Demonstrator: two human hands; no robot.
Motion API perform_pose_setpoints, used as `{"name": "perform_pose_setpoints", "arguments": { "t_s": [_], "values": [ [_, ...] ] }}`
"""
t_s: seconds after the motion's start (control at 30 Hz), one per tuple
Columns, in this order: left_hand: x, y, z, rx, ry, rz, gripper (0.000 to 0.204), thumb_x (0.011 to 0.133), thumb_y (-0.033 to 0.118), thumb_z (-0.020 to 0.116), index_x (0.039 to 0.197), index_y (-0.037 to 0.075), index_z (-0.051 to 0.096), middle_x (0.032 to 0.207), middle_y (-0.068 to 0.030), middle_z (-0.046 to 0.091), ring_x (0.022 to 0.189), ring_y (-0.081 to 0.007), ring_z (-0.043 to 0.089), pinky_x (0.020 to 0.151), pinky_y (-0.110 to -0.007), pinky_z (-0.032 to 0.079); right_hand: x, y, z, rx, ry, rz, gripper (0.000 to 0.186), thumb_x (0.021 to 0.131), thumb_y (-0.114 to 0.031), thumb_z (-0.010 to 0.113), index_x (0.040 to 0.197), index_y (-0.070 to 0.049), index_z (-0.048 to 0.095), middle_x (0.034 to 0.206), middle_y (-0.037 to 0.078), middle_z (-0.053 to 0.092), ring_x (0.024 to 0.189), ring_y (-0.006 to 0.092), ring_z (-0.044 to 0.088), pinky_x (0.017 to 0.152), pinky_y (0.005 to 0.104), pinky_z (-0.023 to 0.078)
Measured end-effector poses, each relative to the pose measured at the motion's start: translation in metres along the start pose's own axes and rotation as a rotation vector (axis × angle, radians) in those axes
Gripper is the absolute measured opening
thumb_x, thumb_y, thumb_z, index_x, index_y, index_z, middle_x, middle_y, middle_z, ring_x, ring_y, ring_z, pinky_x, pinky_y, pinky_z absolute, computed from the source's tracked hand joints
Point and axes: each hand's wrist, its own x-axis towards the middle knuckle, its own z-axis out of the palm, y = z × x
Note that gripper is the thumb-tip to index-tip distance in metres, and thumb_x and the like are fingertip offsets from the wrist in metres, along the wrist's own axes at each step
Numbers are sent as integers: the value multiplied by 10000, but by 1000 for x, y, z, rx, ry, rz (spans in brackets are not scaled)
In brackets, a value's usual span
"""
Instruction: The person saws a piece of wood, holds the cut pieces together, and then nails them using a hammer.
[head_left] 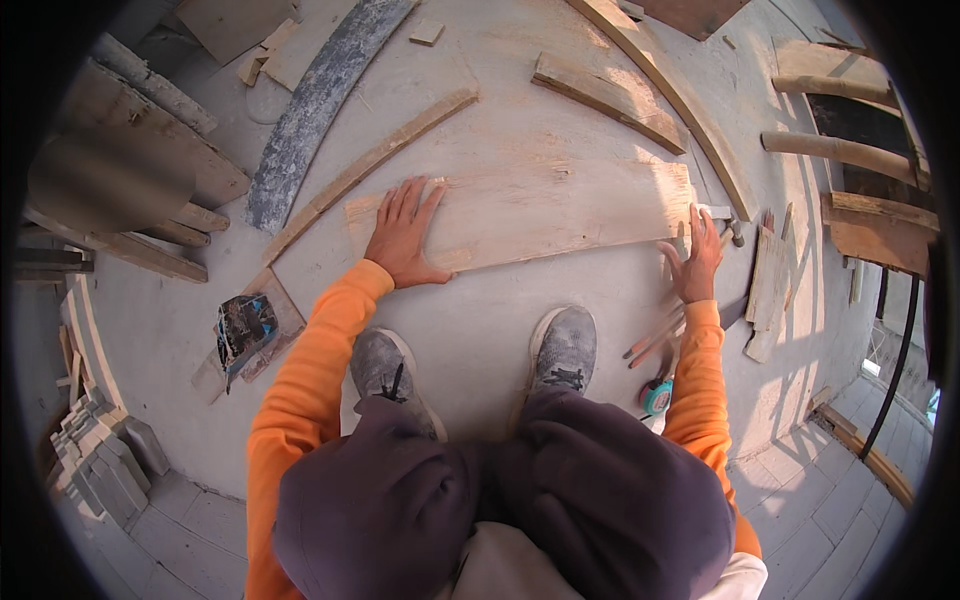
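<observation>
A wide, pale plywood board [555, 210] lies across the concrete floor in front of my feet. My left hand [403, 238] rests on its left end, fingers spread flat and thumb over the near edge. At the opposite end, my right hand [697, 262] has its fingertips at the corner, thumb held apart from the fingers. A hammer [734, 230] lies just beyond that hand, its head showing. Close to my right forearm sit a turquoise tape measure [656, 397] and some thin wooden-looking pieces [655, 338], partly blurred. Neither hand is closed around anything.
Long timber strips [375, 165] and a grey-stained plank [320, 110] lie beyond the board. A short wood block [610, 100] is at the far right. To the left is a dark bag [246, 330]; stacked tiles [100, 455] stand at lower left. Timber poles [840, 150] stick out at right.
</observation>
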Motion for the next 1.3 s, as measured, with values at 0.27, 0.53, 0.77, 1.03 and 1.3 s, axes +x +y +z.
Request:
{"name": "perform_pose_setpoints", "arguments": {
  "t_s": [0.27,0.53,0.77,1.03,1.3],
  "values": [
    [-93,19,-28,-53,367,89,871,775,463,827,1496,148,454,1501,-184,429,1424,-333,383,1199,-503,258,29,85,15,45,-244,-152,948,730,-401,880,1472,20,467,1473,235,522,1355,415,497,1130,458,389],
    [-271,-76,-100,78,975,-792,152,880,44,712,1014,109,741,1082,-35,666,1038,-261,569,896,-406,395,34,96,23,92,-255,-183,891,739,-214,883,1487,-6,446,1491,226,489,1347,416,486,1134,455,393],
    [-303,-125,-113,287,249,-548,310,768,66,766,1023,239,800,1496,-51,463,1328,-354,411,1100,-505,316,44,109,21,100,-311,-181,917,719,-208,892,1489,-6,436,1485,223,486,1355,407,476,1142,458,389],
    [-277,-184,-84,381,-26,-370,408,864,222,645,1237,60,690,1498,-86,463,1326,-289,448,1118,-424,348,41,103,22,40,-280,-204,930,696,-323,906,1464,-18,481,1469,220,508,1346,408,487,1134,466,395],
    [-276,-196,-71,433,13,-300,566,896,319,633,1358,3,548,1426,-151,490,1259,-311,468,1073,-439,367,29,82,12,22,-197,-177,949,663,-504,876,1419,-31,549,1404,193,560,1270,400,530,1090,477,416]
  ]
}}
